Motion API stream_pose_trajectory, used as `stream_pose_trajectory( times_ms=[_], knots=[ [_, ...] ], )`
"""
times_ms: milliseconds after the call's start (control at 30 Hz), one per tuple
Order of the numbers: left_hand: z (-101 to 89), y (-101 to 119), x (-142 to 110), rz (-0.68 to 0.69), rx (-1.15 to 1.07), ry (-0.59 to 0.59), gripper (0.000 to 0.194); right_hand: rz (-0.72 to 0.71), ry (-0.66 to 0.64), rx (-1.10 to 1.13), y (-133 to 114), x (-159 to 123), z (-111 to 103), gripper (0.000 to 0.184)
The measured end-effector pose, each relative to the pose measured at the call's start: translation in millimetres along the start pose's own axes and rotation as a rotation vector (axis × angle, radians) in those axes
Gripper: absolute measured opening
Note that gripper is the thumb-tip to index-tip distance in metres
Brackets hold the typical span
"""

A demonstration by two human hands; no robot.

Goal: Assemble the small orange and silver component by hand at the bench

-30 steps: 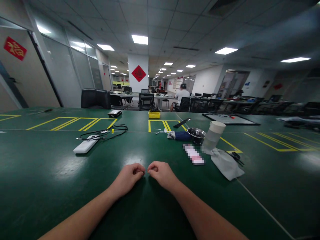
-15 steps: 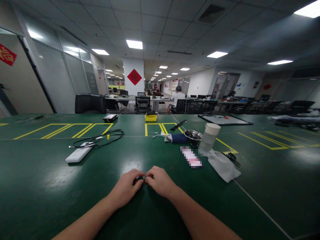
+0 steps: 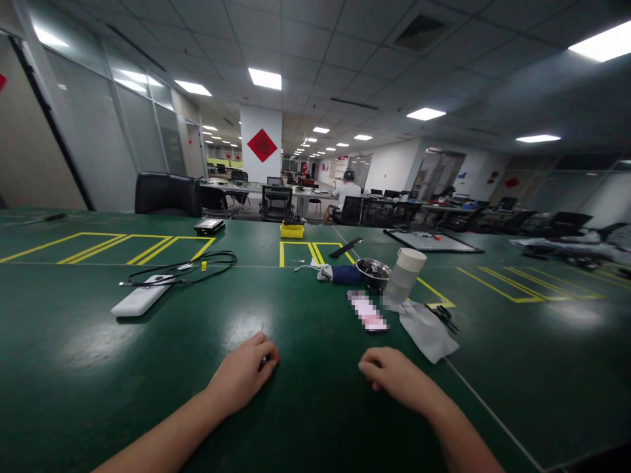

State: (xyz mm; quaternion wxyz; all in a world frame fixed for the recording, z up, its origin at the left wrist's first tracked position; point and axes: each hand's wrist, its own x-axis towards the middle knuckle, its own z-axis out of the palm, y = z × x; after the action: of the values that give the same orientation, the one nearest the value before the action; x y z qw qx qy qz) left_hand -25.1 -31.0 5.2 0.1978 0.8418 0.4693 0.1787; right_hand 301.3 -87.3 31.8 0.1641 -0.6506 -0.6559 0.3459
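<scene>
My left hand [image 3: 246, 368] is closed in a pinch just above the green tabletop [image 3: 310, 420]. Between its thumb and fingers shows a small dark object with an orange-red end [image 3: 276, 359]; most of it is covered by the fingers. Off to the right, my right hand [image 3: 392, 374] hovers over or rests on the table with its fingers curled in. Whatever those fingers may hold is hidden. A phone-like pixelated slab [image 3: 367, 312] lies just beyond my right hand.
A white power bank [image 3: 140, 299] with a black cable [image 3: 217, 263] lies at left. To the right are a steel bowl [image 3: 373, 272], a lidded plastic cup [image 3: 405, 276], a pale cloth [image 3: 426, 332] and a dark blue pouch [image 3: 345, 274]. A yellow box [image 3: 292, 231] stands farther back.
My two hands, together at the small object before, have come apart. The right hand has moved right; the left keeps its pinch at nearly the same place. The view has tilted slightly.
</scene>
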Motion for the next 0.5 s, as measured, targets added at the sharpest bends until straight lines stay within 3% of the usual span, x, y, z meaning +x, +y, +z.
stream_pose_trajectory(
  times_ms=[100,133,200,300,367,433,500],
  knots=[
    [0.8,-1,0,0.008,-0.013,0.005,0.016,0.201,0.331,-0.058,65,-15,-27,0.028],
    [1.1,-2,0,0.013,-0.015,0.008,0.016,0.231,0.392,-0.056,82,-16,-35,0.026],
    [1.6,-3,0,0.015,-0.017,0.012,0.016,0.224,0.369,0.027,102,-11,-48,0.027],
    [1.6,-4,1,0.013,-0.023,0.009,0.016,0.120,0.282,0.101,102,11,-63,0.026],
    [1.4,-5,1,0.016,-0.032,0.004,0.016,0.140,0.284,0.046,90,32,-72,0.017],
    [1.1,-5,2,0.018,-0.039,-0.001,0.016,0.173,0.338,0.015,77,57,-79,0.009],
    [0.8,-5,2,0.016,-0.044,-0.007,0.016,0.033,0.467,0.126,69,82,-82,0.011]
  ],
)
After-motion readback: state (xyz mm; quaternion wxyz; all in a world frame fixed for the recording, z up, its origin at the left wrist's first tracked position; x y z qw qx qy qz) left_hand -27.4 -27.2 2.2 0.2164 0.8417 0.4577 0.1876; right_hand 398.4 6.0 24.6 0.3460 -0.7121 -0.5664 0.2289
